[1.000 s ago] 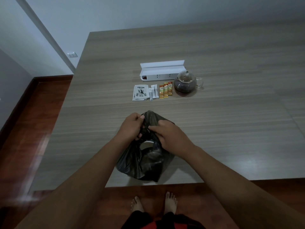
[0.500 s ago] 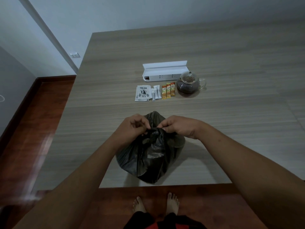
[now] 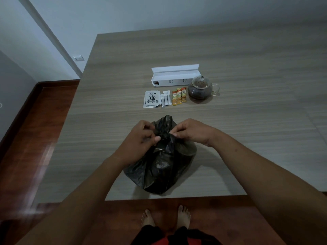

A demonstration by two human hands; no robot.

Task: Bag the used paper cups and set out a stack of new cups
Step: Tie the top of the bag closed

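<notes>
A black plastic bag [image 3: 160, 167] sits bulging near the front edge of the wooden table [image 3: 247, 121]. Its top is gathered into a bunch between my hands. My left hand [image 3: 141, 135] pinches the gathered plastic from the left. My right hand [image 3: 189, 131] pinches it from the right, fingertips almost touching the left ones. What is inside the bag is hidden. No paper cups are in sight.
Farther back on the table lie a white open box [image 3: 175, 76], a glass teapot [image 3: 200, 90] with dark tea, orange sachets [image 3: 179, 96], white sachets [image 3: 165, 99] and a tea packet [image 3: 151, 99]. A wall socket [image 3: 79, 58] is at left. My bare feet stand by the table's edge.
The bag's mouth, open a second ago, is now bunched shut. My right hand swung from pointing left over the bag to gripping the bunch from the right side.
</notes>
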